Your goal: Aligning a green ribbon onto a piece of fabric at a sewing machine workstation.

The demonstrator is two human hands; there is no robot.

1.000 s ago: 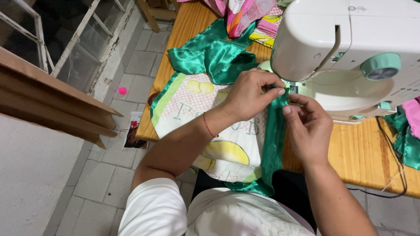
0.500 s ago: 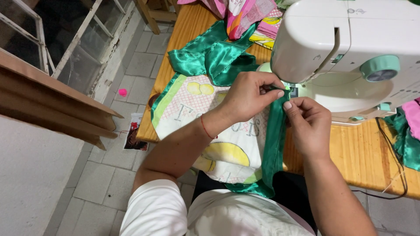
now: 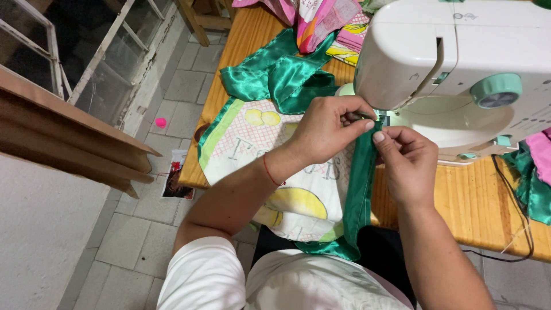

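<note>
Right now the work looks only part done, going by how the cloth lies. Close to the person's body, the green satin strip (image 3: 359,206) hangs down off the surface (image 3: 476,201) edge toward the lap, so much of it has not reached the needle yet. A little farther up, the printed cloth (image 3: 275,172) with yellow shapes lies flat beside the strip and spills over the near edge too. Then come the hands: the left hand (image 3: 327,129) pinches the top of the strip with its fingers shut tight on it, and the right hand (image 3: 407,166) pinches the same strip just below, thumb and finger closed. Both sit right at the foot of the white sewing machine (image 3: 459,63), so there is very little room there. More green cloth (image 3: 275,77) is bunched behind, past the needle. Farther off, pink and bright cloths (image 3: 321,20) pile up. The left side has open floor (image 3: 172,86) below.
</note>
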